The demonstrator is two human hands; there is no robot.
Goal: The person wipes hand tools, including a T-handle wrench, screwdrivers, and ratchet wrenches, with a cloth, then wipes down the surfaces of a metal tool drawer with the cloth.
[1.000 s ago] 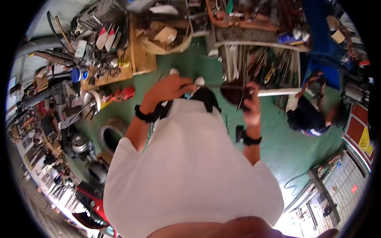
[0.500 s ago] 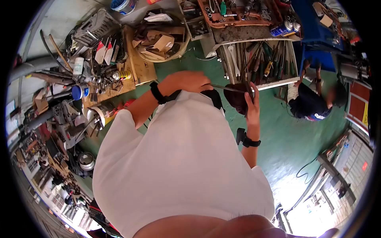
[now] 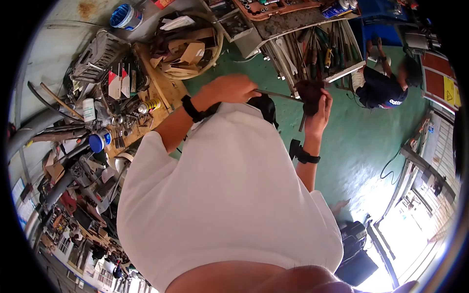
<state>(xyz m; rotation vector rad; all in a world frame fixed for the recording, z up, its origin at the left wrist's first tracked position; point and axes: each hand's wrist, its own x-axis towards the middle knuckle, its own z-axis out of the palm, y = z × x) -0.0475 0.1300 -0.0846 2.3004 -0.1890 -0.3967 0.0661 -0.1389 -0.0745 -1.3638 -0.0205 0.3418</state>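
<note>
My left hand [image 3: 232,89] is closed around one end of a thin metal rod [image 3: 279,95], held out in front of my waist. Toward the right, the rod runs to a dark maroon cloth [image 3: 309,94]. My right hand [image 3: 319,115] grips this bunched cloth with its fingers curled, and the cloth hides the rod's far end. A short, narrow metal piece [image 3: 302,123] sticks out below the cloth; whether it belongs to the same tool I cannot tell.
Ahead is an open drawer [image 3: 349,72] of screwdrivers and wrenches, below an orange socket tray [image 3: 266,12]. A round bin [image 3: 218,46] holds cardboard. A cluttered wooden bench [image 3: 161,100] stands left. Another person [image 3: 383,83] crouches at right over the green floor [image 3: 351,146].
My right hand and the cloth have shifted slightly up and right, and the cloth is bunched differently. The view has turned, so the drawer and bin sit higher.
</note>
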